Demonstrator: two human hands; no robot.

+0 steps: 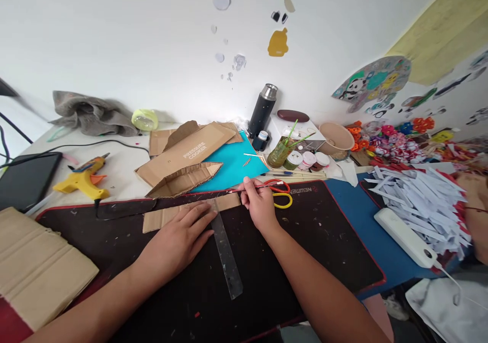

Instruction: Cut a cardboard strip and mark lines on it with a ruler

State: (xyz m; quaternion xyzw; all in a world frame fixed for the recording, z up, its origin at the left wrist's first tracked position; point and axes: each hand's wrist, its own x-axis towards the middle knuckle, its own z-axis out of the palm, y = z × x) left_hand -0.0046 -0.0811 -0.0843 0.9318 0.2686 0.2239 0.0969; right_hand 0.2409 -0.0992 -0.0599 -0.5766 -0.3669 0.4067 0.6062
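Note:
My left hand (pixel 183 236) lies with spread fingers on a narrow cardboard strip (pixel 154 220) and on the upper end of a clear ruler (pixel 227 256). The ruler crosses the strip and points down over the black mat (pixel 312 251). At the strip's right end, my right hand (pixel 257 200) is closed in a pinch; what sits between its fingertips is too small to name. Scissors with red and yellow handles (pixel 282 200) lie just behind and right of that hand, partly hidden by it.
Cardboard pieces (pixel 183 155) and a blue sheet (pixel 236 162) lie behind the mat. A yellow glue gun (pixel 84 178) is at the left, folded cardboard (pixel 38 261) nearer. Paint jars (pixel 308 160), a black flask (pixel 263 109), paper strips (pixel 419 206) and a white power bank (pixel 404 237) stand or lie rightward.

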